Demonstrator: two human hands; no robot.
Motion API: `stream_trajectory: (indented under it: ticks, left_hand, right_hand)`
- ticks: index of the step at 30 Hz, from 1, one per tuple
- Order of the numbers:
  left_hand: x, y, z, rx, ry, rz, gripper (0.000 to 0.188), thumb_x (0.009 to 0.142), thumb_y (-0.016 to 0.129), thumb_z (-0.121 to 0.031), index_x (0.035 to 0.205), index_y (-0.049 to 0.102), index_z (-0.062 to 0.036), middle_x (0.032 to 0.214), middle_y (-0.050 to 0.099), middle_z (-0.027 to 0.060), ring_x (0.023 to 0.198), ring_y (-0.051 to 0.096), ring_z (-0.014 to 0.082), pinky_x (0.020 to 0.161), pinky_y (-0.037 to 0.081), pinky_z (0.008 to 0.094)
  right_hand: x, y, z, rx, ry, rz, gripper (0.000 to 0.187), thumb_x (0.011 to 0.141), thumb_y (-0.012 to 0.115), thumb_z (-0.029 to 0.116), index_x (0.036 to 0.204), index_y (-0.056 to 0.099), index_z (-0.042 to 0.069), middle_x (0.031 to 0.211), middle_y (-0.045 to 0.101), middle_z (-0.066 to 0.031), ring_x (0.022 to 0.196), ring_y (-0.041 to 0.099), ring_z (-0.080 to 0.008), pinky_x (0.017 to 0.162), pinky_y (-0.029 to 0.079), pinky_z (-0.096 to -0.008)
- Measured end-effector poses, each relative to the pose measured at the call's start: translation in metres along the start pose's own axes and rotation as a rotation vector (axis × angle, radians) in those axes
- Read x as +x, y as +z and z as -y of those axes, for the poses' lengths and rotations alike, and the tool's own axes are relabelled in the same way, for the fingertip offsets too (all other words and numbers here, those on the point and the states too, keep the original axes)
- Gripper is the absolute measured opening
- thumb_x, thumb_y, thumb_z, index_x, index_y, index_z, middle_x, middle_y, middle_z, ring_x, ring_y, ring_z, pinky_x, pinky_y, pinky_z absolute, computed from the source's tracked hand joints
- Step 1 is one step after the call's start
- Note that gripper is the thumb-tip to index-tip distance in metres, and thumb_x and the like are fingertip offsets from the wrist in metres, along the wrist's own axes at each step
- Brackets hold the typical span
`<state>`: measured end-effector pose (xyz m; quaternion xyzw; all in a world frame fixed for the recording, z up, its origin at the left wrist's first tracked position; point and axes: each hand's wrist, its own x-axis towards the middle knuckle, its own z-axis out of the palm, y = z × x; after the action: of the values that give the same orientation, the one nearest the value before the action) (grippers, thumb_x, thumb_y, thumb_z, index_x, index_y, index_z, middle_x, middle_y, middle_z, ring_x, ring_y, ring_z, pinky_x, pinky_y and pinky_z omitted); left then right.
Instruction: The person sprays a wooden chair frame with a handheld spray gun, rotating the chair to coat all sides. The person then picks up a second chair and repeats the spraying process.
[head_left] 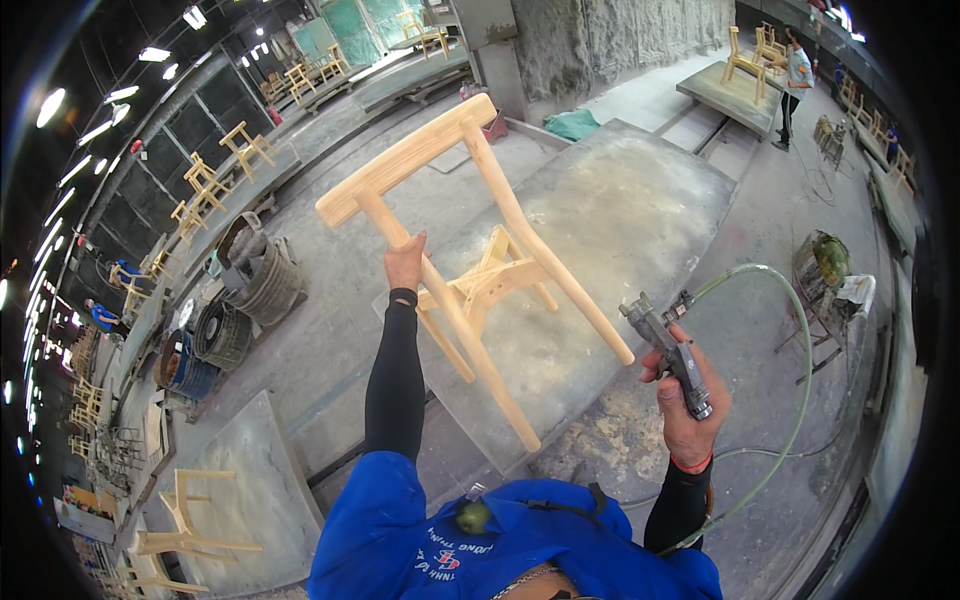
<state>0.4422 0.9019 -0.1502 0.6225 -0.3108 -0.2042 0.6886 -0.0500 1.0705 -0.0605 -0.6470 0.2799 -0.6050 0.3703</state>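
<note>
A pale wooden chair frame (520,220) without a seat panel is tilted over a grey, stained platform (640,190). My left hand (405,262) is closed around one of its back posts, below the wide top rail. In my right hand (692,400) is a metal spray gun (668,350), gripped by its body to the right of the chair. A green hose (806,340) joins the gun and loops down past my right forearm. The gun and the chair are apart.
Metal drums (262,268) stand at left. A chair (185,520) rests on a platform at lower left. Farther off, more chairs (245,145) line a raised track, and a co-worker (796,85) stands by another chair. A bucket on a stand (822,262) is at right.
</note>
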Motion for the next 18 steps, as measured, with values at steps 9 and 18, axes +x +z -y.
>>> stream_trajectory:
  ticks: [9, 18]
  left_hand:
    - [-0.005, 0.005, 0.001, 0.001, 0.0, 0.056, 0.034, 0.09, 0.079, -0.022, 0.099, 0.066, 0.0084, 0.073, 0.068, 0.0136, 0.053, 0.067, 0.0226, 0.049, 0.054, 0.0358]
    - [-0.018, 0.014, 0.03, 0.102, 0.064, 0.124, 0.029, 0.088, 0.079, -0.022, 0.082, 0.069, 0.0042, 0.069, 0.069, 0.0092, 0.058, 0.067, 0.0179, 0.057, 0.053, 0.0344]
  right_hand:
    - [-0.018, -0.008, -0.007, -0.104, 0.061, -0.01, 0.055, 0.095, 0.079, 0.024, 0.139, 0.061, -0.005, 0.098, 0.076, -0.0161, 0.085, 0.073, -0.0182, 0.075, 0.058, -0.0303]
    - [-0.027, 0.0, 0.003, -0.078, -0.029, -0.039, 0.056, 0.095, 0.078, 0.023, 0.139, 0.06, -0.006, 0.098, 0.076, -0.0166, 0.084, 0.073, -0.0171, 0.074, 0.057, -0.0293]
